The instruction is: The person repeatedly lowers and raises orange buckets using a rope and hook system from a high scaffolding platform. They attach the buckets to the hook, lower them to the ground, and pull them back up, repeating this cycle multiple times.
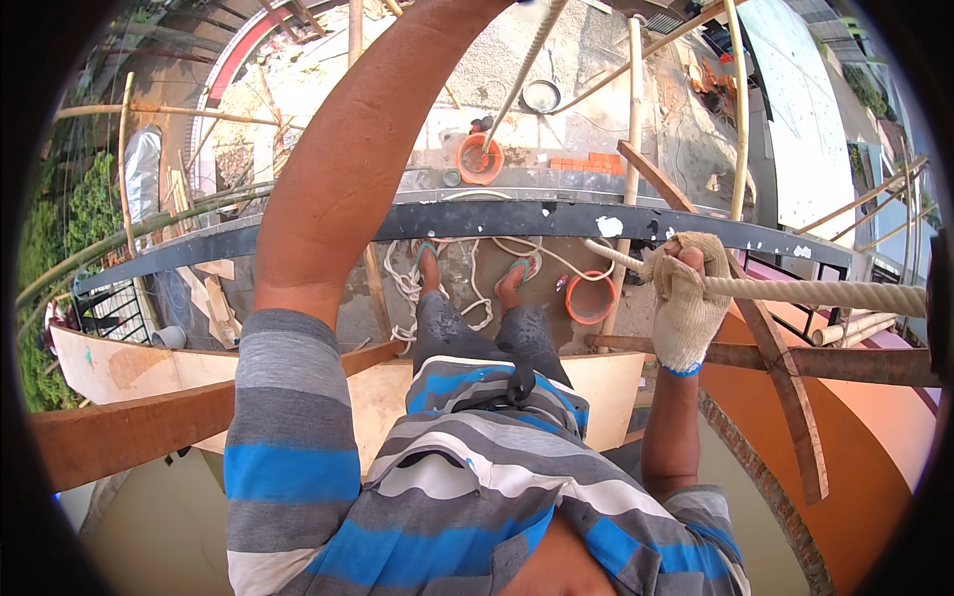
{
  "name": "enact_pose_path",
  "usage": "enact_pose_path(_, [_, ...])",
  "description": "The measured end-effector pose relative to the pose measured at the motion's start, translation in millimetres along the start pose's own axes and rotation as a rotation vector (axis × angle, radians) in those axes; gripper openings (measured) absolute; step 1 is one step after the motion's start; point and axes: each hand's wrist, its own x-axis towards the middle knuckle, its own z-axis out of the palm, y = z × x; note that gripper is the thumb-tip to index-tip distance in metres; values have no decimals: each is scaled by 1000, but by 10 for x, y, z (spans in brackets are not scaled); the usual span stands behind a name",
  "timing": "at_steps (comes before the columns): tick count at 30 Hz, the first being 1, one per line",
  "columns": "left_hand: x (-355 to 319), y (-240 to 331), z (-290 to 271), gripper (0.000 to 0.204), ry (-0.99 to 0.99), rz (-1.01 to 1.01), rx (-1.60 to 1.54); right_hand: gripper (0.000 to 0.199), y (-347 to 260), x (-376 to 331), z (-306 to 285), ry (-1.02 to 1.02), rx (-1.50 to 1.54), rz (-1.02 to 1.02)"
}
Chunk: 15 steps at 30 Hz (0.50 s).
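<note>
My right hand [686,298], in a cream knitted glove, is closed around a thick pale rope [815,290]. That rope runs off to the right edge, and its other side passes left from the glove toward the dark beam. My left arm [348,159] is raised across the view to the top edge; its hand lies outside the picture. Near that arm a taut hanging rope [522,74] slants down toward an orange bucket [480,159] below. Loose white rope [405,298] lies in loops around my feet, which wear flip-flops.
A dark beam [457,221] with white patches crosses in front of me. Wooden planks [139,427] and crossed timbers [780,387] flank me. A second orange bucket [590,298] stands by my feet. Below are orange bricks [596,165], a round pan [542,96] and bamboo poles [634,109].
</note>
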Motion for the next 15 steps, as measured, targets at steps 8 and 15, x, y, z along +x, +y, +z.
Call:
enact_pose_path(8, [-620, -1392, -229, 34, -232, -78, 504, 30, 215, -90, 2, 206, -86, -49])
enact_pose_path(15, [-1757, -1997, -465, 44, -207, -665, 283, 28, 249, -159, -65, 132, 45, 105])
